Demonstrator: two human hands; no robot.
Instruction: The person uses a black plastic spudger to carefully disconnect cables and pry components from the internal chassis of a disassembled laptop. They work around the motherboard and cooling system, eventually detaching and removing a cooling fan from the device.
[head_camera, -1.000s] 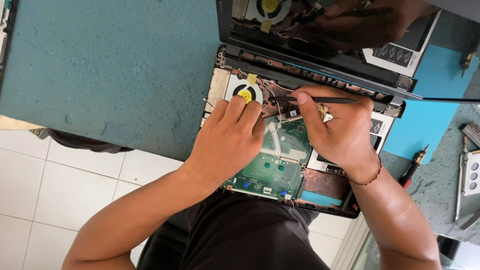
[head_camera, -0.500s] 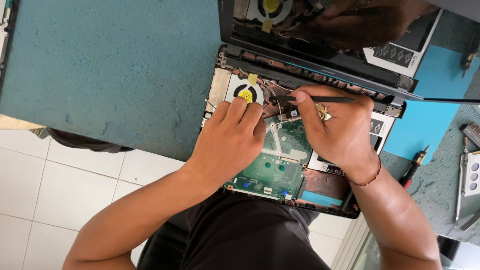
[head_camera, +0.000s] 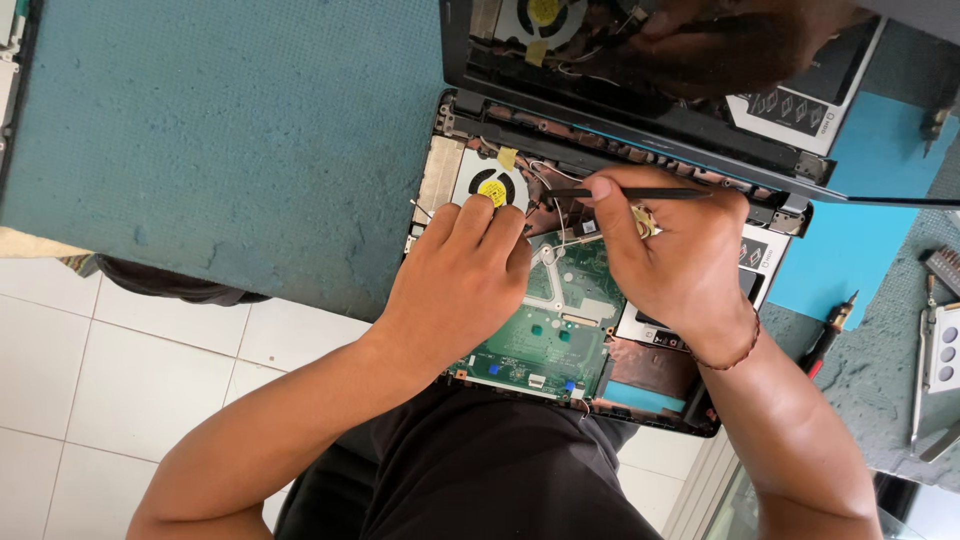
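- Head view: left hand (head_camera: 465, 275) rests flat, fingers spread, on the opened laptop (head_camera: 560, 330) beside the fan (head_camera: 490, 185).
- Right hand (head_camera: 680, 255) pinches a thin black tool (head_camera: 640, 193), tip at the wires above the board (head_camera: 550, 340).

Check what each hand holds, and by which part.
Right hand holds a thin black tool along its shaft. Left hand holds nothing, fingertips resting near the fan.

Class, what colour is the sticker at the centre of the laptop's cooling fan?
Yellow sticker, seen in the head view.
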